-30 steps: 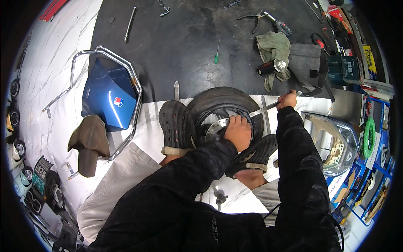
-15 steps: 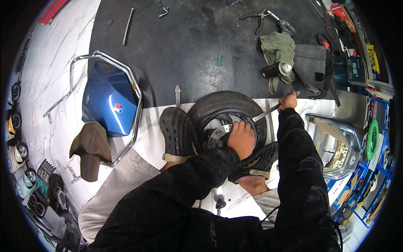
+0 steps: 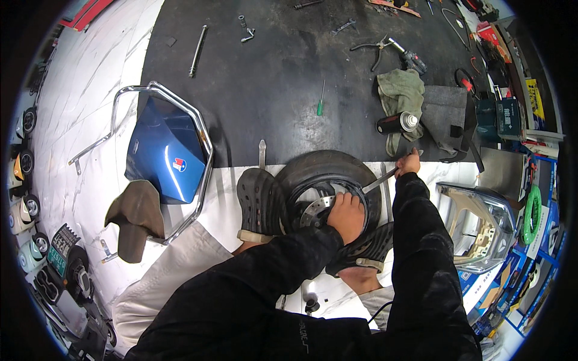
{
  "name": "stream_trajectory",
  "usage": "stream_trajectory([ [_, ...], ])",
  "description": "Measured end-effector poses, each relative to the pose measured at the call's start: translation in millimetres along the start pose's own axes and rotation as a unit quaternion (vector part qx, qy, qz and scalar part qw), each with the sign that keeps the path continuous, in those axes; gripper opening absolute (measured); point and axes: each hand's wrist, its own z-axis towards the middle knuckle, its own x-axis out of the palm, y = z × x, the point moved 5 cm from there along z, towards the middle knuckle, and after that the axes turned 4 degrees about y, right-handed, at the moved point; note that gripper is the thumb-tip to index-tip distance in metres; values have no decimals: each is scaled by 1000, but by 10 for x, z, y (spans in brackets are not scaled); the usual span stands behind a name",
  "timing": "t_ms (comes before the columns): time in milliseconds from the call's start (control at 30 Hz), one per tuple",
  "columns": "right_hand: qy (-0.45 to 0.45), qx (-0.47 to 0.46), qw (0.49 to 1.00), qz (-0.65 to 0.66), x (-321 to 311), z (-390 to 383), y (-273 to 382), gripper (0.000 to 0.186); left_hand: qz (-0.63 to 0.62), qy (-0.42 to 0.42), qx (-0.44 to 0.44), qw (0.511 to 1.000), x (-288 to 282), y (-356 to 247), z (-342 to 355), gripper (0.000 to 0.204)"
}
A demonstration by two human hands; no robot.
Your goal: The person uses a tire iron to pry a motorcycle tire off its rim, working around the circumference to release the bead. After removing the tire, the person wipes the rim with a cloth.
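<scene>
A scooter wheel with a black tyre (image 3: 325,161) and a drilled brake disc (image 3: 315,212) lies on its side between my feet, which wear dark clogs (image 3: 256,201). My left hand (image 3: 347,218) grips the wheel near the disc's right side, its fingers bent over the rim; the fingertips' contact is partly hidden. In my right hand (image 3: 408,163) is the outer end of a flat steel tyre lever (image 3: 380,180), fist closed round it. The lever's other end meets the tyre bead at the rim's upper right. Another lever (image 3: 262,154) lies left of the tyre.
On the left, a blue body panel (image 3: 165,153) lies within a chrome tube frame (image 3: 201,129), beside a brown plastic piece (image 3: 137,219). The black mat (image 3: 271,90) carries a green screwdriver (image 3: 321,107), pliers (image 3: 379,51), a spray can (image 3: 397,123) and a cloth (image 3: 402,90). A light housing (image 3: 478,222) is at right.
The view has tilted, so most things sit lower in the picture. Both hands keep their holds, and the lever stays at the same part of the rim.
</scene>
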Motion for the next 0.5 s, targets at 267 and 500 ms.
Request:
stream_trajectory([
  [267, 15, 42, 999, 22, -67, 300, -210, 43, -9, 0, 7, 1000, -13, -4, -6, 38],
  [500, -4, 61, 998, 21, -27, 340, -258, 37, 12, -2, 9, 1000, -48, -11, -1, 33],
])
